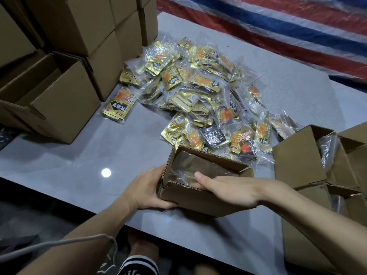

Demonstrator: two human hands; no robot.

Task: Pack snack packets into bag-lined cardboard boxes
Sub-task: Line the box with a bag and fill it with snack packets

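In the head view, the step looks like readying an empty lined box (198, 202), its clear liner (186, 169) showing no packets. The left hand (147, 187) clasps the box's left end, and the right hand (228, 188) hooks its fingers (197, 185) over the box's near rim. The next move probably calls for a free hand to reach the snack packets (198, 86), heaped just beyond the box on the counter (89, 155).

Dim overhead light leaves a round white glare spot (106, 172) near the glossy grey bench's (79, 151) front edge; wide-angle edges bend.
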